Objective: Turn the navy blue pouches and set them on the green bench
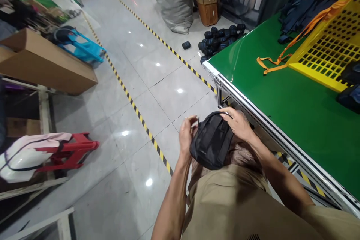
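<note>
The small black pouch rests on the person's lap beside the green desk, so it stays put. The right hand presses over its top, steadying it, while the left hand pinches its zipper pull.

The right hand covers the top of the black pouch. The yellow crate at the table's far edge runs off the picture's right edge, and its dark contents are unclear.
</note>
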`<state>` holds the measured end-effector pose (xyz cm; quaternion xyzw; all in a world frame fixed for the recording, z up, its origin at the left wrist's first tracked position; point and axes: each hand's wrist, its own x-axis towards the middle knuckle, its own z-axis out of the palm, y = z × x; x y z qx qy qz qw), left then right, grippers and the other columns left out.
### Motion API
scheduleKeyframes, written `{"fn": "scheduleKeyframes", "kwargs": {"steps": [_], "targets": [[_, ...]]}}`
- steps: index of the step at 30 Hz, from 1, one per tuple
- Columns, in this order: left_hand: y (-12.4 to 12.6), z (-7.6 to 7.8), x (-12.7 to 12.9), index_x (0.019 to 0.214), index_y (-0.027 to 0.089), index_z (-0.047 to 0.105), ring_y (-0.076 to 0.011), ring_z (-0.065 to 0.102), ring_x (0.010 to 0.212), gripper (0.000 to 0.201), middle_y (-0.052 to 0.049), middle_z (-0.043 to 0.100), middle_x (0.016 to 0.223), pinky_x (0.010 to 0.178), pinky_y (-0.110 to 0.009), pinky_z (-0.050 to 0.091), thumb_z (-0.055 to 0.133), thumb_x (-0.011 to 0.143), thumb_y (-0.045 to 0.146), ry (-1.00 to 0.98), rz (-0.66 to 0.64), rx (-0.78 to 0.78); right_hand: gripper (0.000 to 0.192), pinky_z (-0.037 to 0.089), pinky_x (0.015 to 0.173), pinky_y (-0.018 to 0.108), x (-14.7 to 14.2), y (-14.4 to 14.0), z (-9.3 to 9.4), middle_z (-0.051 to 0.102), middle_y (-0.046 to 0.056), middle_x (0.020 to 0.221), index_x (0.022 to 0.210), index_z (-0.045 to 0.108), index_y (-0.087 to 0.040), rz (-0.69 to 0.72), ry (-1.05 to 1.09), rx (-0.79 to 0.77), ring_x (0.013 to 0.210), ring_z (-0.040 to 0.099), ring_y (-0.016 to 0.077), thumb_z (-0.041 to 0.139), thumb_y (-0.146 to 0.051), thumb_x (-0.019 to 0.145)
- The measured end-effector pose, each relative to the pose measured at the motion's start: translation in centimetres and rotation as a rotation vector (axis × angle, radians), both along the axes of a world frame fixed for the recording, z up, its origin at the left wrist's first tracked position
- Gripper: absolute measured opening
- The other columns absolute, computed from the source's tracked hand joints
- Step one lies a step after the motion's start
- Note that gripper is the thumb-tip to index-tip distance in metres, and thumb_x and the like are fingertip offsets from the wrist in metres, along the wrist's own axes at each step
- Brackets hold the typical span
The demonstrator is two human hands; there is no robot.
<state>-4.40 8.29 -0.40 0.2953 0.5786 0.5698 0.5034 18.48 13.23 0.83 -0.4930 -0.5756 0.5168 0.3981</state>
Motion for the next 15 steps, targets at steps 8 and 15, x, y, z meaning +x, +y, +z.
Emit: {"fn": "scheduleKeyframes", "kwargs": {"steps": [8,15], "targets": [[-4.3,2.5,2.1,0.128,0.026,0.083,-0.0236,0.078,0.122,0.027,-0.008,0.084,0.129,0.109,-0.037,0.060,0.074,0.108,0.042,0.496,-0.447,0.179,0.024,0.055,0.089,0.033,2.2,-3.0,2.3,0.086,0.005,0.108,0.115,0.086,-0.028,0.331,-0.325,0.377,0.098,0.079,0.0248,0.068,-0.044,0.116],[-7.2,-0.9,5.7,0.108,0.022,0.089,-0.0232,0.078,0.107,0.027,-0.007,0.087,0.110,0.100,-0.035,0.060,0.074,0.107,0.044,0.264,-0.420,-0.012,0.037,0.053,0.080,0.031,5.0,-6.5,-0.1,0.079,0.003,0.093,0.099,0.085,-0.024,0.345,-0.211,0.117,0.087,0.070,0.0206,0.067,-0.051,0.117]]}}
